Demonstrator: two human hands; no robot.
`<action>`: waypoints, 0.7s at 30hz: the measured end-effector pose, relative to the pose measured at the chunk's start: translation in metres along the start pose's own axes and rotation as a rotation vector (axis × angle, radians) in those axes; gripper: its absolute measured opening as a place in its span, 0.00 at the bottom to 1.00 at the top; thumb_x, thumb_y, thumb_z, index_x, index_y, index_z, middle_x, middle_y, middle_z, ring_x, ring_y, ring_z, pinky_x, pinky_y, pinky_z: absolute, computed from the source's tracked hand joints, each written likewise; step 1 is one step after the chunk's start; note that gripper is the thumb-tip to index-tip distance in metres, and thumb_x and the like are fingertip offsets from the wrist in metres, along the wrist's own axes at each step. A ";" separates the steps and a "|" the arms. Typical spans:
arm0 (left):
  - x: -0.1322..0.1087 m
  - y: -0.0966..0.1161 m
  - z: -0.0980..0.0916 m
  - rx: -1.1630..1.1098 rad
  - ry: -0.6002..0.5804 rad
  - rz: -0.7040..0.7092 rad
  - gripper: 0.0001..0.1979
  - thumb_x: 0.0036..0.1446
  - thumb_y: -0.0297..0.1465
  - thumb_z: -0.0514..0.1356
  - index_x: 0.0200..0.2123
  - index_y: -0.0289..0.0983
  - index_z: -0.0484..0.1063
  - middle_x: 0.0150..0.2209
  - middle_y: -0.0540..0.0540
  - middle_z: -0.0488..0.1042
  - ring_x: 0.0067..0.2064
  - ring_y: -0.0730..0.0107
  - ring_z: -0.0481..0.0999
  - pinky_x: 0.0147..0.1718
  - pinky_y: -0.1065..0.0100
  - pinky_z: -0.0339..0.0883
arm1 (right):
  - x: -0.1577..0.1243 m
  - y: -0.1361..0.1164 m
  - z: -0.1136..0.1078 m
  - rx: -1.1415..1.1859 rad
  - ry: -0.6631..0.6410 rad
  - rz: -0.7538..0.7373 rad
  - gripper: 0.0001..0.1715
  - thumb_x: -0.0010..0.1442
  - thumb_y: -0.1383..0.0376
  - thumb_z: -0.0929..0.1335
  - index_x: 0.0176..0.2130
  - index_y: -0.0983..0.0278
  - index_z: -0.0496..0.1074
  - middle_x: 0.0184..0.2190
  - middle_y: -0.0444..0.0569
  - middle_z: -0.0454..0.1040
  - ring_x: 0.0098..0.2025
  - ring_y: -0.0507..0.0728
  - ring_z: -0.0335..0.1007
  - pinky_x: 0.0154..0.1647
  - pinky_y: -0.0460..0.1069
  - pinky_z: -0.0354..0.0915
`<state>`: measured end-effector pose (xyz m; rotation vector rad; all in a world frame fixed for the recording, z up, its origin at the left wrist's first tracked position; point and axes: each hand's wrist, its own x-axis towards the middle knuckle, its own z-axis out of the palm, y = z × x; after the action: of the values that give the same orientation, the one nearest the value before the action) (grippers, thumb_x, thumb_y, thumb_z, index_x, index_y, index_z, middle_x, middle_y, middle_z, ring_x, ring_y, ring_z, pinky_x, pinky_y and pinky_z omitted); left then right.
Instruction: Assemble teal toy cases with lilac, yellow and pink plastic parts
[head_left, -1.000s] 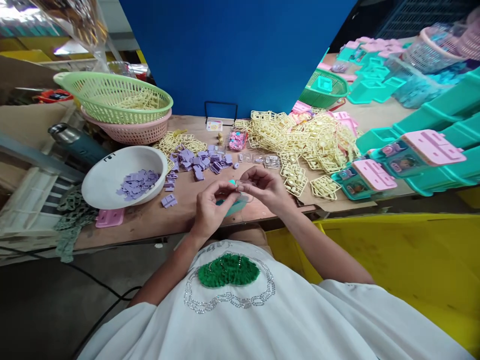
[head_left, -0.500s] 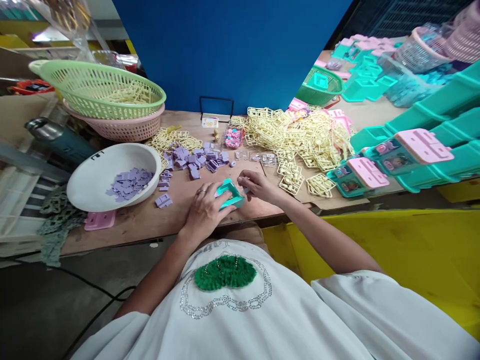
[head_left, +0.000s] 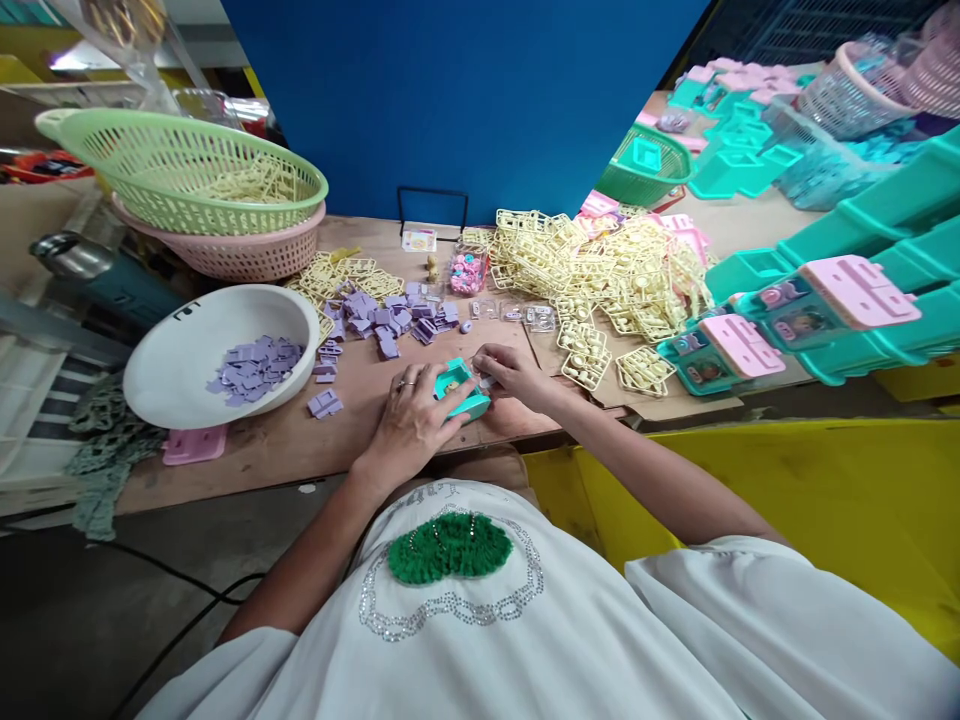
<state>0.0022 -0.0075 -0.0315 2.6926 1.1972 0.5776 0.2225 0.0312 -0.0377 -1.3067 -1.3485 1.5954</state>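
Observation:
A small turquoise plastic box point(head_left: 474, 404) lies at the table's front edge. My left hand point(head_left: 417, 412) grips it from the left, its fingers laid over the top and front side. Inside the box is a small yellowish piece, partly covered by the fingers. At the box's right side my right hand point(head_left: 513, 374) is closed in a pinch, and a small clear piece shows by its fingertips, too small to name. Loose purple plastic parts point(head_left: 386, 320) lie behind my left hand. Clear plastic pieces point(head_left: 512, 312) are scattered just beyond my right hand.
A white bowl point(head_left: 139, 375) with purple pieces and stacked baskets point(head_left: 225, 225) stand left, beside a metal flask point(head_left: 105, 280). Cream part frames point(head_left: 592, 270) are heaped behind right. Turquoise boxes with pink lids point(head_left: 855, 290) stand at right. A blue panel point(head_left: 465, 100) rises at the back.
The turquoise box has turned slightly in my left hand, and its fingers have shifted across it. My right hand stays pinched beside it. The view has shifted a little.

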 end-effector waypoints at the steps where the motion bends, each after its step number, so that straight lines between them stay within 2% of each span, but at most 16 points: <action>1: 0.000 0.001 -0.001 0.006 -0.013 -0.004 0.23 0.69 0.36 0.61 0.66 0.47 0.72 0.60 0.37 0.69 0.60 0.46 0.66 0.61 0.46 0.67 | 0.000 0.000 0.000 0.000 0.006 -0.005 0.35 0.52 0.36 0.74 0.33 0.62 0.65 0.24 0.36 0.64 0.25 0.47 0.61 0.22 0.42 0.61; 9: 0.007 0.010 -0.009 0.023 -0.100 -0.071 0.25 0.69 0.36 0.61 0.68 0.45 0.69 0.60 0.37 0.69 0.60 0.45 0.66 0.61 0.46 0.67 | 0.003 0.005 -0.003 -0.011 -0.013 -0.005 0.32 0.54 0.38 0.75 0.33 0.62 0.65 0.23 0.37 0.65 0.23 0.48 0.63 0.20 0.43 0.63; 15: 0.015 0.013 -0.012 0.044 -0.125 -0.080 0.24 0.68 0.35 0.62 0.66 0.45 0.72 0.59 0.37 0.69 0.59 0.45 0.66 0.60 0.46 0.68 | 0.000 0.016 0.001 0.208 -0.101 0.059 0.36 0.51 0.36 0.76 0.34 0.59 0.63 0.19 0.35 0.65 0.17 0.50 0.64 0.15 0.48 0.71; 21: 0.012 0.013 -0.012 0.068 -0.133 -0.088 0.26 0.68 0.36 0.62 0.68 0.45 0.70 0.58 0.37 0.70 0.59 0.44 0.67 0.59 0.46 0.69 | 0.000 0.012 -0.001 0.188 -0.077 0.056 0.35 0.50 0.39 0.79 0.36 0.61 0.66 0.21 0.38 0.71 0.18 0.53 0.71 0.15 0.49 0.74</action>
<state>0.0134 -0.0077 -0.0134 2.6683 1.3128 0.3457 0.2250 0.0282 -0.0492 -1.1896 -1.1829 1.7805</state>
